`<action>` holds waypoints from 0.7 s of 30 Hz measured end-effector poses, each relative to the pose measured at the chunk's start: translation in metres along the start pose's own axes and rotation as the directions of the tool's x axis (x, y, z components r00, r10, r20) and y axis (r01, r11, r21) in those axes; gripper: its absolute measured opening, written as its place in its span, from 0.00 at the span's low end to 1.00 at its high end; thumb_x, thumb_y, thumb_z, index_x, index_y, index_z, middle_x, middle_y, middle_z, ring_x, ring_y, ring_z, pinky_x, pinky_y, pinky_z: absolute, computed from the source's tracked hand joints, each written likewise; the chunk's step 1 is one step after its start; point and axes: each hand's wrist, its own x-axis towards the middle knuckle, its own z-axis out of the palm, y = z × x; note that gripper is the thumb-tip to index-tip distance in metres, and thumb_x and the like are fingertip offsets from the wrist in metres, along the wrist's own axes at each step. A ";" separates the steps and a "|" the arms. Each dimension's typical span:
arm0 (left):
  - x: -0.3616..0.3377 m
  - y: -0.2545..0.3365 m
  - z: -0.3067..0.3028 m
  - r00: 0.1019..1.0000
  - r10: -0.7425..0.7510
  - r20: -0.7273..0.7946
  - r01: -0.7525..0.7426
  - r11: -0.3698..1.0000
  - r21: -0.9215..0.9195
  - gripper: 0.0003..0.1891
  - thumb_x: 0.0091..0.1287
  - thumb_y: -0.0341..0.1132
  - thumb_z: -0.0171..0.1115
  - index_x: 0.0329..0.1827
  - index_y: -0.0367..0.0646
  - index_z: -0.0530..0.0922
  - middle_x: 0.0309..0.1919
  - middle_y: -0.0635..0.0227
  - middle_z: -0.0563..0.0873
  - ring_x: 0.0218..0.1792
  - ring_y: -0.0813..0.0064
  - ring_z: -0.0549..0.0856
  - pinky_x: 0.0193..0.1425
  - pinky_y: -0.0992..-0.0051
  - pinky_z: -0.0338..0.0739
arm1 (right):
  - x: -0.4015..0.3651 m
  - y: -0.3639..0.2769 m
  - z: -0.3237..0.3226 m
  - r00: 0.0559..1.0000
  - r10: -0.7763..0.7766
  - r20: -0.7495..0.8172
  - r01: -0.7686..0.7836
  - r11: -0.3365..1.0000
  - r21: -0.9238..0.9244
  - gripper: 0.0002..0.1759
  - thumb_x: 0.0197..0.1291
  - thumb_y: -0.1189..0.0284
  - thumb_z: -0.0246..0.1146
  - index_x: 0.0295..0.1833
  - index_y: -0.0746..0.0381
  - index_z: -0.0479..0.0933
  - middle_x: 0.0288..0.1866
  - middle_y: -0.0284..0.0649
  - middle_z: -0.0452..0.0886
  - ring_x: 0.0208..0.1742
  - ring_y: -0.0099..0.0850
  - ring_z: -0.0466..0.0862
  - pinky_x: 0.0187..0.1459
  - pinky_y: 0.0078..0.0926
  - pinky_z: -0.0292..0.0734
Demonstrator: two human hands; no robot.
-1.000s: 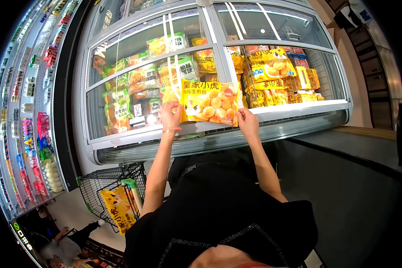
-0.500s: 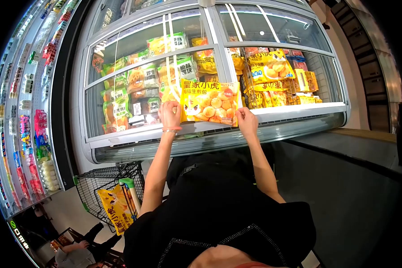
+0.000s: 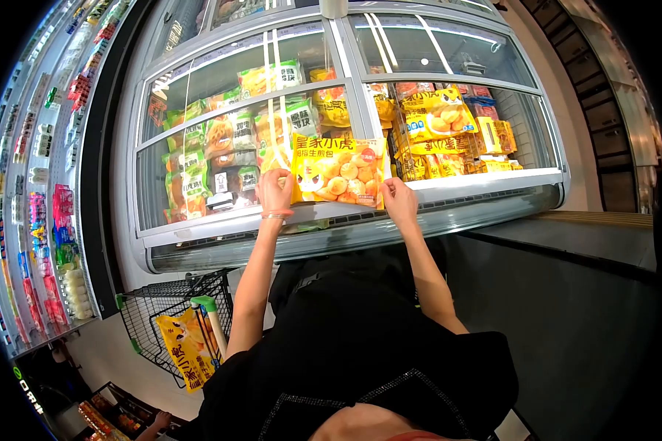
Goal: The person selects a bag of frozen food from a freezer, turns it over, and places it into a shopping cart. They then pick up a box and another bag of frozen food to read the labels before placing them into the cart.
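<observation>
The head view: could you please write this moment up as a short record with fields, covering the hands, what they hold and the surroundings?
Held item: yellow bag, printed face toward the camera
Left hand: grips the bag's left edge; bracelet on the wrist
Right hand: grips the bag's lower right corner
Ahead: display freezer, with green-trimmed bags on the left and yellow packs on the right
Lower left: wire cart with a second yellow bag

Freezer [image 3: 485,182] top cut off; shelf goods [image 3: 61,209] left of freezer too small, maybe packets; freezer part behind yellow bag [image 3: 340,174] hidden.
</observation>
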 end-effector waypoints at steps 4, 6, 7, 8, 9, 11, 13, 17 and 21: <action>0.003 0.004 0.001 1.000 0.002 -0.006 -0.002 1.000 0.020 0.06 0.52 0.37 0.63 0.27 0.45 0.80 0.33 0.66 0.82 0.42 0.62 0.77 0.48 0.65 0.66 | 0.000 -0.002 -0.001 1.000 -0.004 0.002 0.004 1.000 0.006 0.11 0.56 0.65 0.59 0.36 0.62 0.76 0.29 0.43 0.82 0.33 0.42 0.81 0.34 0.35 0.74; 0.004 0.003 0.003 1.000 -0.004 -0.008 0.004 1.000 0.009 0.07 0.52 0.37 0.64 0.27 0.44 0.80 0.33 0.65 0.82 0.42 0.62 0.77 0.48 0.65 0.66 | 0.000 0.003 0.002 1.000 -0.013 -0.005 0.013 1.000 0.012 0.11 0.56 0.65 0.59 0.36 0.62 0.76 0.29 0.43 0.82 0.33 0.42 0.81 0.34 0.35 0.74; 0.004 0.004 0.002 1.000 -0.007 -0.010 0.007 1.000 0.009 0.07 0.52 0.37 0.64 0.27 0.44 0.80 0.33 0.65 0.82 0.42 0.62 0.77 0.48 0.65 0.66 | 0.000 0.003 0.002 1.000 -0.017 -0.007 0.017 1.000 0.015 0.11 0.56 0.65 0.59 0.36 0.62 0.76 0.29 0.43 0.82 0.33 0.42 0.81 0.34 0.35 0.74; 0.004 0.005 0.001 1.000 -0.010 -0.012 0.010 1.000 0.010 0.07 0.52 0.37 0.64 0.27 0.44 0.80 0.33 0.65 0.82 0.42 0.62 0.77 0.48 0.65 0.66 | 0.000 0.004 0.002 1.000 -0.019 -0.010 0.019 1.000 0.019 0.11 0.56 0.65 0.59 0.36 0.62 0.76 0.30 0.43 0.82 0.33 0.42 0.81 0.34 0.35 0.74; 0.005 0.007 0.000 1.000 -0.013 -0.014 0.013 1.000 0.010 0.07 0.52 0.37 0.64 0.27 0.44 0.80 0.33 0.64 0.82 0.42 0.62 0.77 0.48 0.65 0.66 | 0.000 0.005 0.002 1.000 -0.021 -0.012 0.021 1.000 0.023 0.11 0.56 0.65 0.59 0.36 0.62 0.76 0.30 0.43 0.82 0.33 0.42 0.81 0.34 0.36 0.74; 0.005 0.007 0.000 1.000 -0.017 -0.014 0.017 1.000 0.012 0.07 0.52 0.38 0.64 0.28 0.44 0.81 0.34 0.64 0.82 0.42 0.61 0.77 0.48 0.64 0.66 | -0.001 0.004 0.002 1.000 -0.026 -0.017 0.027 0.999 0.028 0.11 0.56 0.65 0.59 0.36 0.62 0.76 0.30 0.43 0.82 0.33 0.42 0.81 0.34 0.36 0.74; 0.005 0.008 -0.001 1.000 -0.020 -0.002 0.020 1.000 0.019 0.08 0.52 0.39 0.64 0.28 0.44 0.81 0.34 0.63 0.83 0.42 0.61 0.77 0.48 0.64 0.66 | 0.000 0.003 0.003 0.999 -0.034 -0.020 0.035 0.999 0.029 0.11 0.56 0.65 0.60 0.36 0.62 0.76 0.30 0.43 0.82 0.33 0.43 0.81 0.34 0.36 0.74; 0.011 0.004 0.000 0.999 -0.022 0.046 0.020 0.999 0.044 0.08 0.53 0.39 0.63 0.27 0.44 0.81 0.34 0.63 0.83 0.42 0.61 0.78 0.47 0.64 0.67 | 0.002 0.004 0.005 0.997 -0.074 -0.039 0.074 0.997 0.003 0.11 0.55 0.66 0.60 0.37 0.63 0.77 0.29 0.43 0.81 0.29 0.37 0.82 0.32 0.32 0.74; 0.014 0.003 0.000 0.999 -0.001 0.040 -0.002 0.998 0.067 0.07 0.53 0.38 0.62 0.25 0.45 0.81 0.32 0.63 0.83 0.40 0.60 0.78 0.46 0.64 0.67 | 0.003 0.003 0.008 0.997 -0.062 -0.040 0.062 0.998 0.012 0.11 0.55 0.66 0.61 0.36 0.63 0.76 0.28 0.43 0.81 0.30 0.38 0.81 0.32 0.32 0.74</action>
